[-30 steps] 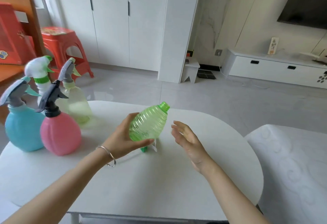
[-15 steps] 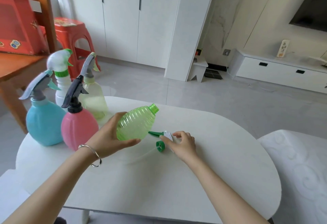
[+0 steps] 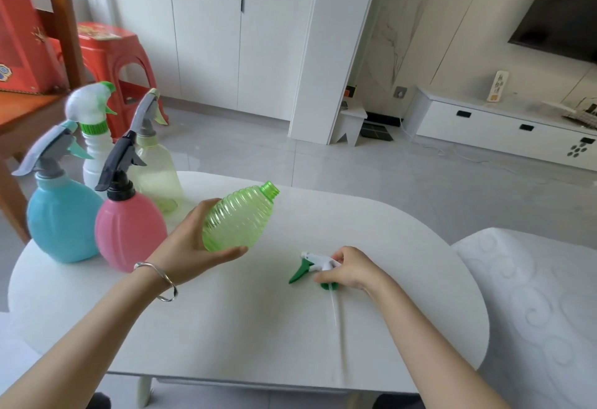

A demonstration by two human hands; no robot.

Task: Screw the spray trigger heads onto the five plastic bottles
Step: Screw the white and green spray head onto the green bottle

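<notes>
L hand (image 3: pixel 190 243): grips ribbed green bottle (image 3: pixel 239 219), tilted, uncapped, above table (image 3: pixel 258 328)
R hand (image 3: pixel 350 268): fingers curled, pinching green-white trigger head (image 3: pixel 310 268) near table's right edge

- Bright, soft daylight; shadows faint.
- Motion blur smears the blue plastic spray bottle (image 3: pixel 61 219) at nine o'clock.
- Wide-angle bending at the edges.

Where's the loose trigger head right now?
Head view: the trigger head is right of centre on the white table, gripped by the right hand, below-right of the green bottle in the left hand.
</notes>
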